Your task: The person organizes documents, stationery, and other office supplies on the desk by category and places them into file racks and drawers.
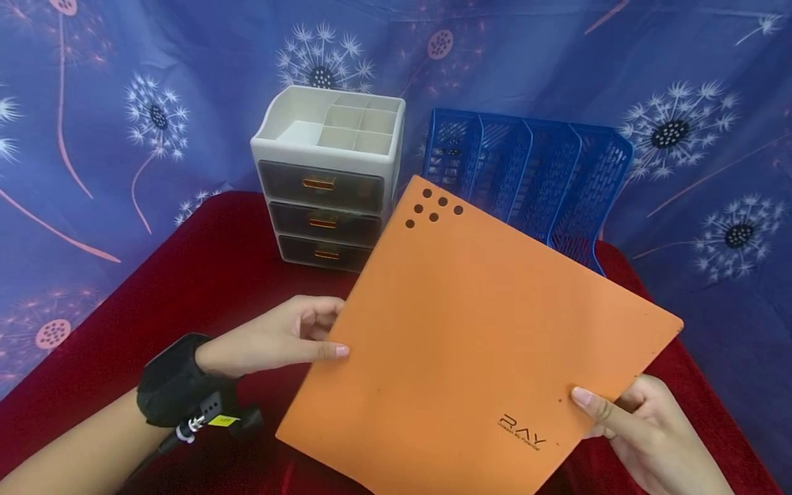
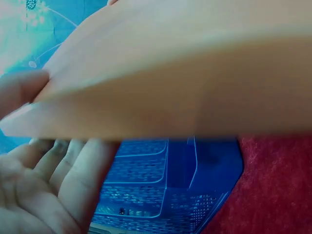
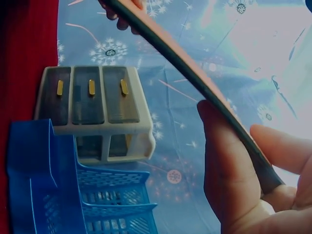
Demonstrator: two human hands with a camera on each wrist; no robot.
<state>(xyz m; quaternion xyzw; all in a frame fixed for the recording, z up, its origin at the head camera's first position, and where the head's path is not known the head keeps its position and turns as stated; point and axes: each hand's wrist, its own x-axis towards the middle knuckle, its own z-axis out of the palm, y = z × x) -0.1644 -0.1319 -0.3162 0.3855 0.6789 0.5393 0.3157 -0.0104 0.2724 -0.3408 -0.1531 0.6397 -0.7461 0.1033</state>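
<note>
A large, thin orange panel (image 1: 482, 323) is held up tilted in front of me, with the black letters RAY near its lower right and several black dots at its upper corner. My left hand (image 1: 281, 340) grips its left edge, thumb on the face, the other fingers partly hidden behind. My right hand (image 1: 652, 423) pinches the lower right edge, thumb on top. Seen edge-on in the right wrist view, the panel (image 3: 187, 83) bows slightly and has a dark side; my right hand (image 3: 243, 185) holds it between thumb and fingers.
Behind the panel, a white organizer (image 1: 396, 130) with three dark drawers stands on the red cloth (image 1: 216, 275). To its right is a blue mesh file rack (image 1: 526, 151), its lower part hidden by the panel. A blue dandelion-print curtain (image 1: 204, 69) hangs behind.
</note>
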